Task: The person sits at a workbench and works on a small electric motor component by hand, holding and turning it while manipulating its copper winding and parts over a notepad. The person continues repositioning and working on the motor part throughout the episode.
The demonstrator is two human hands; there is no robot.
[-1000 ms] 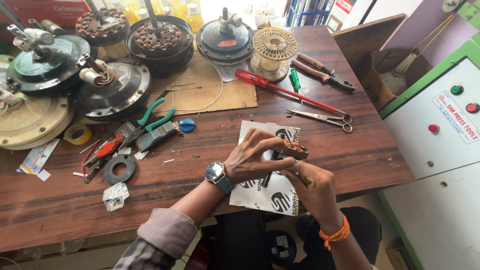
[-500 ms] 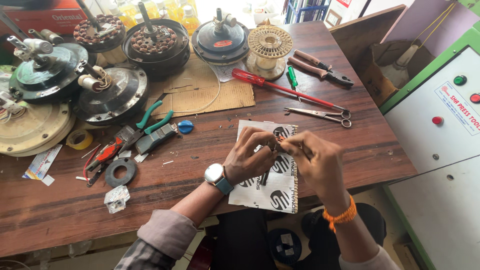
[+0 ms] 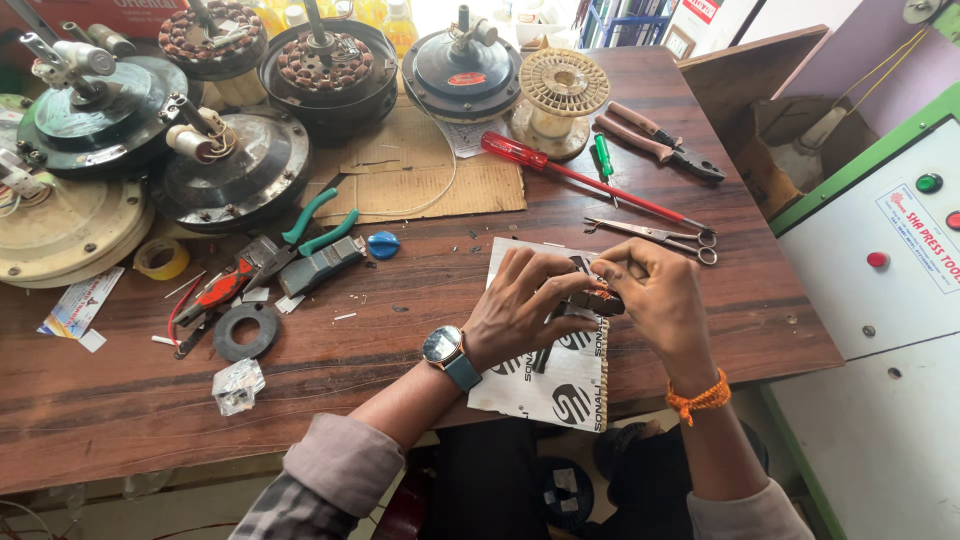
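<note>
My left hand, with a wristwatch on its wrist, and my right hand, with an orange thread at its wrist, are closed together on a small dark part with copper wire. They hold it just above a white sheet with dark markings that lies at the table's front edge. Fingers hide most of the part.
A pair of scissors, a red-handled screwdriver, pliers and an empty wire spool lie behind my hands. Fan motor housings crowd the back left. Green-handled pliers, tape and a black ring sit left. A white control box stands right.
Both hands have stayed together on the small part over the white sheet. The right hand's fingers have shifted on the part.
</note>
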